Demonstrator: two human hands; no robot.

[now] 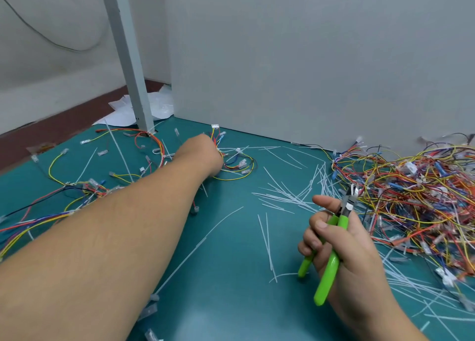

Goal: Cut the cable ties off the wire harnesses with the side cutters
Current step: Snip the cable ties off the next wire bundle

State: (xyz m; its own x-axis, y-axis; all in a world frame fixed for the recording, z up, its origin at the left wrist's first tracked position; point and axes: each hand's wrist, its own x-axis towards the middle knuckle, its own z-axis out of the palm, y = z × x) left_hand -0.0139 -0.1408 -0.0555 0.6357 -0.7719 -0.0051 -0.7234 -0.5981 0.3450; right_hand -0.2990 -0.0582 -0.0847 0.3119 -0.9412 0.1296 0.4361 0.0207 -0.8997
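My left hand point(203, 151) reaches far across the green mat and lies on a small wire harness point(237, 160) with yellow, red and blue wires and a white connector. Its fingers are hidden behind the hand. My right hand point(339, 240) grips the green-handled side cutters point(331, 258) near the front right, jaws pointing up and away toward the big pile of tangled harnesses point(416, 194). Cut white cable ties point(290, 199) lie scattered between the hands.
More loose harnesses point(84, 189) lie spread at the left. A grey post point(131, 65) stands at the back left, with white plastic bags point(159, 106) behind it. A grey wall panel point(308, 57) closes the back. The green mat point(231, 276) covers the table.
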